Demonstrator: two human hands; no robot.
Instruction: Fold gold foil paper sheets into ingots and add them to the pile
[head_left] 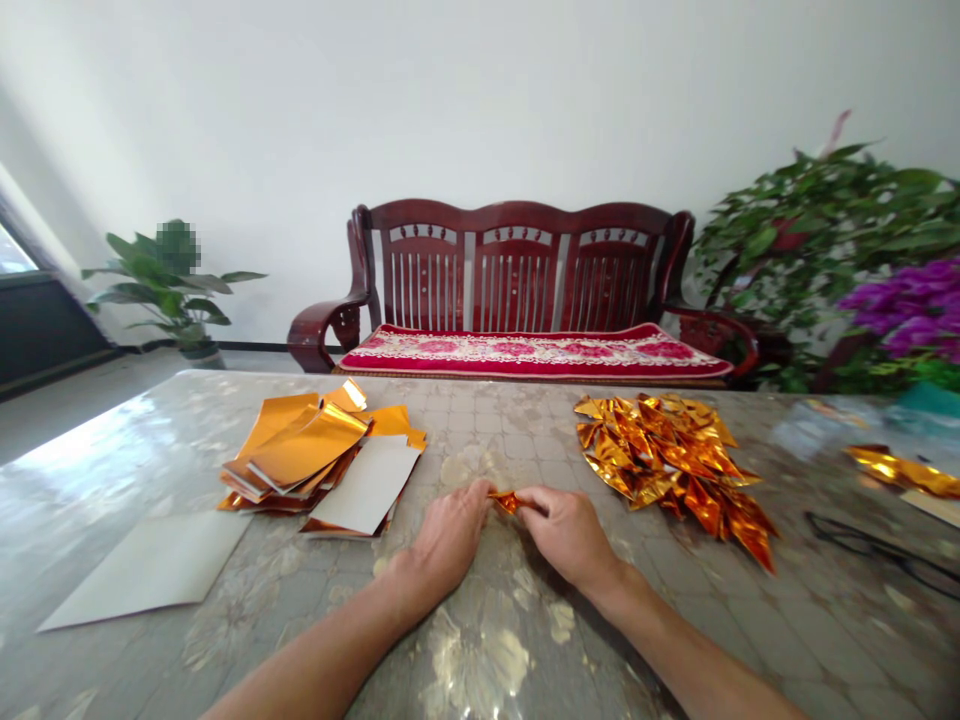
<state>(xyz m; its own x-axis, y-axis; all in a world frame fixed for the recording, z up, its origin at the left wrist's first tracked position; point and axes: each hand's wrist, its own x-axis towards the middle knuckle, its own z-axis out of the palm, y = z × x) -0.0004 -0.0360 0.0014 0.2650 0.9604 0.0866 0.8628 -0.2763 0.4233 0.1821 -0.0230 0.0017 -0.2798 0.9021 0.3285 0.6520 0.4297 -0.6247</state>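
A small piece of folded orange-gold foil paper (507, 502) is held between my two hands, just above the table. My left hand (456, 530) pinches its left end, and my right hand (566, 530) grips its right end; most of the piece is hidden by the fingers. To the left lies a loose stack of orange foil sheets (292, 440), with a sheet showing its pale back (367, 485) on its near side. A heap of folded foil pieces (667, 450) sits to the right of my right hand.
A pale sheet (150, 570) lies at the table's left. At the right are black-framed glasses (877, 545), a gold foil strip (904, 470) and clear plastic (821, 425). Behind the table (480, 630) stands a wooden bench (517, 265), with plants on both sides.
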